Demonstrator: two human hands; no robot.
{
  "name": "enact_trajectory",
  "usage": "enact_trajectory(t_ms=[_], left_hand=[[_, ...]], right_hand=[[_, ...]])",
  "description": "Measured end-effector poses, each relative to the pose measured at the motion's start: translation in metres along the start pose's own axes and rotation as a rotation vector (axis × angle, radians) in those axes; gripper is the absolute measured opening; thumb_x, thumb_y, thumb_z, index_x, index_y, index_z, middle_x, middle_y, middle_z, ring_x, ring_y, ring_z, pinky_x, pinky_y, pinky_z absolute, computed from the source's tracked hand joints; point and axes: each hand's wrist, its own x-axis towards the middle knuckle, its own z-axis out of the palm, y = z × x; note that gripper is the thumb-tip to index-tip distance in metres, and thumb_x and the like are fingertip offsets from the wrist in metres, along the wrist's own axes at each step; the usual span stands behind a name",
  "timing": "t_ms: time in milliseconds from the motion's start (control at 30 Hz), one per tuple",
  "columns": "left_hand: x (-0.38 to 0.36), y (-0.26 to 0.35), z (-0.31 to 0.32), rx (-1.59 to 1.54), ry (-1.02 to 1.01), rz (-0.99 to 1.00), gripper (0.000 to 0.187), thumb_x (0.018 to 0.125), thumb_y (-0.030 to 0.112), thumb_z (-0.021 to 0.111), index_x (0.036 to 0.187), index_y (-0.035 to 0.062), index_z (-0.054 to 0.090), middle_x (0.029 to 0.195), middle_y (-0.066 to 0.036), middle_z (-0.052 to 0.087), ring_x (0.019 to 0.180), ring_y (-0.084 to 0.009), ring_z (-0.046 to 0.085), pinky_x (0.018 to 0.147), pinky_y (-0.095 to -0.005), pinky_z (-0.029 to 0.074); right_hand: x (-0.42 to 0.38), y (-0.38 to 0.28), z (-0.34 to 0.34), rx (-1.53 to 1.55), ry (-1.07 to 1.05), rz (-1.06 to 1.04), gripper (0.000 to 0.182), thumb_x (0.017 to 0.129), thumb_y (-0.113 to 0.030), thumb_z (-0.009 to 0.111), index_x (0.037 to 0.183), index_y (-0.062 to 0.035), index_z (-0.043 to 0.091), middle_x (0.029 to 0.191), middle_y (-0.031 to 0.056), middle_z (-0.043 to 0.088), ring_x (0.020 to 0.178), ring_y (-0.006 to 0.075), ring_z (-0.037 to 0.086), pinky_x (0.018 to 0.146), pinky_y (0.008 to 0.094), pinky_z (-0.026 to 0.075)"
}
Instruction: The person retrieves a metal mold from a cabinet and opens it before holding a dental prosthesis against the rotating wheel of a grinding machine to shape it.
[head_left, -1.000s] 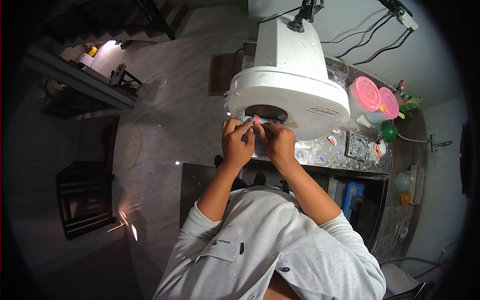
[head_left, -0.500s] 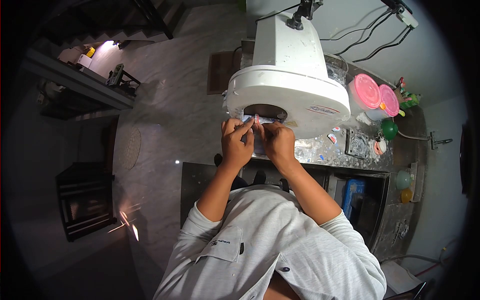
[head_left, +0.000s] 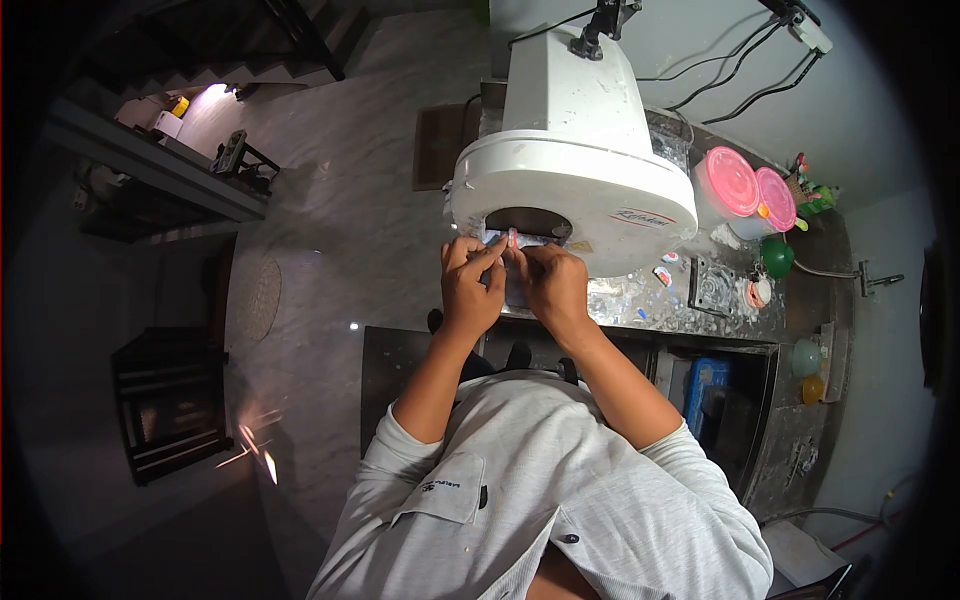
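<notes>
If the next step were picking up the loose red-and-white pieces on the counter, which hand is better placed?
Probably the right hand: it is nearer those red-and-white pieces, while the left hand lies beyond it. Both hands' fingertips are at a small pinkish piece, though, so the right must leave that.

The piece (head_left: 513,238) is pinkish red, the machine (head_left: 580,160) white, the tub lids (head_left: 731,181) pink.

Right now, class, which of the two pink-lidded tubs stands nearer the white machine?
The left-hand tub in the picture, with the larger-looking lid, is nearer the white machine; the other tub sits farther right.
</notes>
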Motion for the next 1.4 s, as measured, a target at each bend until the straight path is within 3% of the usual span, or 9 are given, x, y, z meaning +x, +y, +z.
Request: enact_trajectory(t_ms=[67,133,333,667,867,1033,1200,1333,1400], left_hand=[[-0.003,0.003,-0.004,-0.026,-0.038,-0.02,0.042,0.083,-0.001,0.069,0.122,0.0126,0.078,0.095,-0.007,0.062,0.091,-0.027,0.055,0.086,-0.0394,0.046],[-0.005,0.008,-0.008,-0.023,-0.024,0.014,0.043,0.083,0.0,0.069,0.123,0.0136,0.078,0.098,-0.007,0.064,0.094,-0.0271,0.056,0.088,-0.0391,0.046],[-0.011,0.025,-0.012,-0.032,-0.028,0.104,0.046,0.081,0.001,0.068,0.125,0.0136,0.077,0.109,-0.007,0.071,0.104,-0.027,0.061,0.094,-0.0386,0.044],[-0.01,0.042,-0.007,-0.164,-0.115,0.117,0.028,0.084,0.003,0.07,0.112,0.0027,0.077,0.105,-0.009,0.076,0.1,-0.0286,0.066,0.093,-0.0409,0.046],[-0.006,0.04,-0.007,-0.102,-0.163,0.067,0.028,0.085,0.001,0.069,0.112,0.001,0.076,0.106,-0.014,0.074,0.1,-0.0321,0.064,0.093,-0.0421,0.048],[-0.01,0.037,-0.003,-0.05,-0.192,0.115,0.029,0.084,0.003,0.07,0.112,0.0033,0.077,0.104,-0.012,0.073,0.098,-0.0316,0.063,0.092,-0.0421,0.048],[-0.011,0.038,-0.002,0.074,-0.258,0.125,0.032,0.082,0.015,0.072,0.113,0.0086,0.077,0.106,-0.008,0.07,0.103,-0.0299,0.061,0.095,-0.0427,0.042],[-0.009,0.039,-0.003,0.087,-0.27,0.153,0.034,0.08,0.008,0.074,0.114,0.0067,0.078,0.104,-0.011,0.07,0.098,-0.0314,0.061,0.094,-0.0416,0.045],[-0.009,0.04,-0.002,0.09,-0.272,0.156,0.034,0.08,0.008,0.074,0.114,0.007,0.078,0.104,-0.011,0.07,0.099,-0.0312,0.061,0.094,-0.0416,0.045]], right_hand=[[-0.002,-0.002,-0.006,0.042,-0.01,0.003,0.023,0.091,-0.022,0.077,0.087,0.0006,0.078,0.076,0.0207,0.07,0.066,0.0381,0.068,0.06,0.0448,0.053],[-0.003,-0.008,-0.015,0.231,-0.159,0.265,0.022,0.093,-0.018,0.075,0.096,0.0032,0.077,0.076,0.0182,0.073,0.063,0.026,0.071,0.059,0.0377,0.053],[-0.01,0.002,-0.021,0.551,-0.224,0.376,0.02,0.094,-0.014,0.075,0.098,0.006,0.076,0.071,0.0093,0.073,0.061,0.0066,0.06,0.057,0.0267,0.049],[-0.023,0.002,-0.053,0.4,-0.197,0.343,0.025,0.09,-0.018,0.079,0.097,0.0056,0.077,0.075,0.0164,0.073,0.056,0.0157,0.065,0.057,0.0311,0.052],[-0.044,0.035,-0.112,0.299,-0.248,0.404,0.019,0.084,-0.015,0.079,0.092,0.002,0.076,0.077,0.0104,0.073,0.06,0.0119,0.061,0.059,0.0303,0.05],[-0.103,0.144,-0.122,0.095,0.126,0.633,0.018,0.08,-0.014,0.081,0.085,0.0019,0.074,0.07,0.0072,0.068,0.065,0.0104,0.061,0.063,0.0284,0.05],[-0.102,0.206,-0.109,-0.207,-0.009,0.771,0.032,0.079,-0.032,0.083,0.083,-0.0025,0.073,0.076,0.0129,0.073,0.076,0.0343,0.073,0.071,0.0437,0.056],[-0.077,0.217,-0.125,-0.272,0.061,0.749,0.032,0.079,-0.032,0.085,0.089,-0.0043,0.073,0.079,0.0122,0.072,0.079,0.0336,0.072,0.072,0.0449,0.055],[-0.064,0.226,-0.135,-0.328,0.155,0.683,0.029,0.081,-0.02,0.082,0.103,-0.0045,0.071,0.099,0.0146,0.071,0.092,0.0354,0.07,0.08,0.0459,0.055]])
